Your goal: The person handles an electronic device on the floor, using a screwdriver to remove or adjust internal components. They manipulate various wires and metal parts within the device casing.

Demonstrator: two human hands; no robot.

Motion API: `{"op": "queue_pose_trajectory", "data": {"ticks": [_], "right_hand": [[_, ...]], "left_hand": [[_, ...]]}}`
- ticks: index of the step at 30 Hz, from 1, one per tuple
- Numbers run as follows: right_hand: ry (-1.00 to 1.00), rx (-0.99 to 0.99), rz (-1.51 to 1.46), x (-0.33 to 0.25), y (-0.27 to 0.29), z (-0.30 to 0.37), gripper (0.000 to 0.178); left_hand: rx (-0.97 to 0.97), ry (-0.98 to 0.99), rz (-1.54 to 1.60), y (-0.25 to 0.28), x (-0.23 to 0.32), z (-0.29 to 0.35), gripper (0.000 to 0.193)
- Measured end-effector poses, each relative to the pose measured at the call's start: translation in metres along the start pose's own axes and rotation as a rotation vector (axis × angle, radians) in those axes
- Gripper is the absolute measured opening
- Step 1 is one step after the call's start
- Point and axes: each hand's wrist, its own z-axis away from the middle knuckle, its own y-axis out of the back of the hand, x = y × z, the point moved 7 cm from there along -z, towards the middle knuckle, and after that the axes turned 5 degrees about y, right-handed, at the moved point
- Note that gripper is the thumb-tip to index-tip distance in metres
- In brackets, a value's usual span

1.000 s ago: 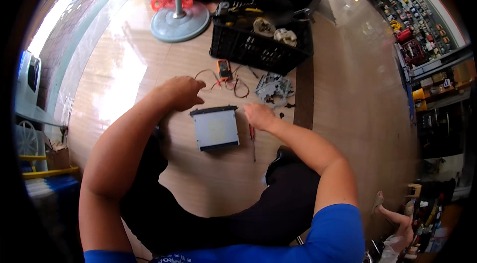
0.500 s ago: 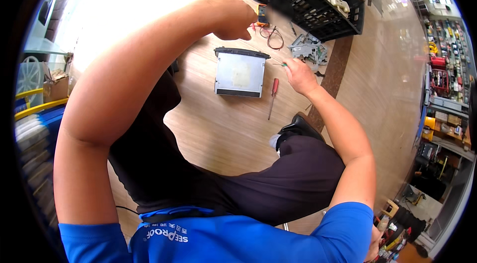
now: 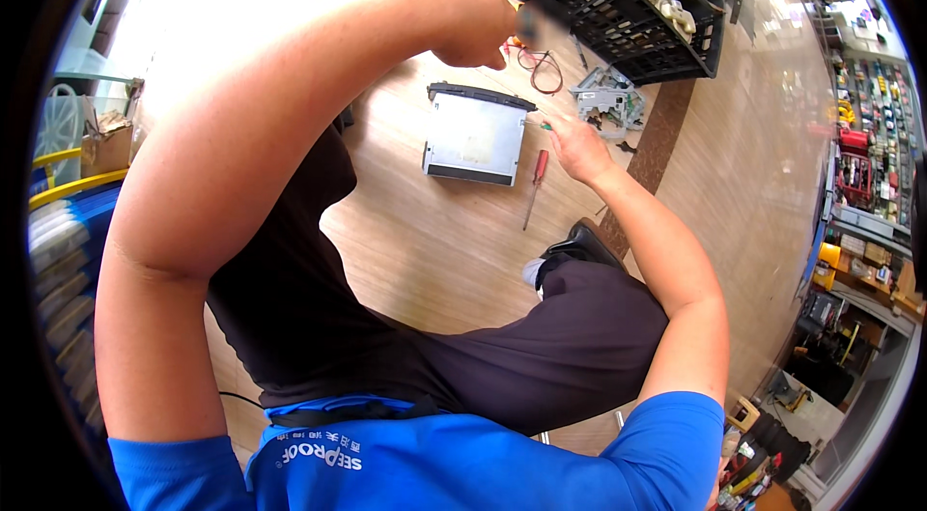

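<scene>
A silver box-shaped unit (image 3: 473, 139) with a dark front panel (image 3: 480, 96) lies on the floor, its panel on the far side. My right hand (image 3: 579, 149) is closed round a small screwdriver (image 3: 547, 126) with a green handle. Its thin shaft points left at the unit's far right corner; whether the tip touches is hard to see. Beyond the unit, my left hand (image 3: 475, 23) is bent down with fingers curled, beside an orange-and-dark device mostly hidden behind it. What those fingers hold, if anything, is hidden. A red-handled screwdriver (image 3: 538, 178) lies right of the unit.
A dark looped cable (image 3: 546, 72) and loose metal parts (image 3: 608, 103) lie beyond my right hand. A black plastic crate (image 3: 618, 14) holding parts stands at the far right. My shoe (image 3: 582, 245) rests near the red screwdriver. Stocked shelves (image 3: 869, 144) line the right side.
The view has shifted slightly, and the silver unit appears turned a little clockwise. My left hand is farther right and covers more of the orange-and-dark device. The right hand still grips the green-handled screwdriver.
</scene>
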Motion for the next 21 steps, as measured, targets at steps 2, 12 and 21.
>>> {"op": "queue_pose_trajectory", "data": {"ticks": [2, 12, 21], "right_hand": [[-0.020, -0.024, 0.007, 0.0003, -0.0013, -0.0016, 0.030], [-0.055, -0.071, 0.016, 0.0002, -0.0054, -0.0029, 0.032], [-0.075, -0.124, 0.046, -0.0006, -0.0067, -0.0041, 0.033]], "left_hand": [[-0.010, -0.002, -0.010, 0.0004, -0.0010, 0.0014, 0.041], [-0.034, 0.005, -0.009, 0.0010, -0.0024, 0.0038, 0.036], [-0.037, 0.007, -0.008, 0.0009, -0.0003, 0.0027, 0.038]]}}
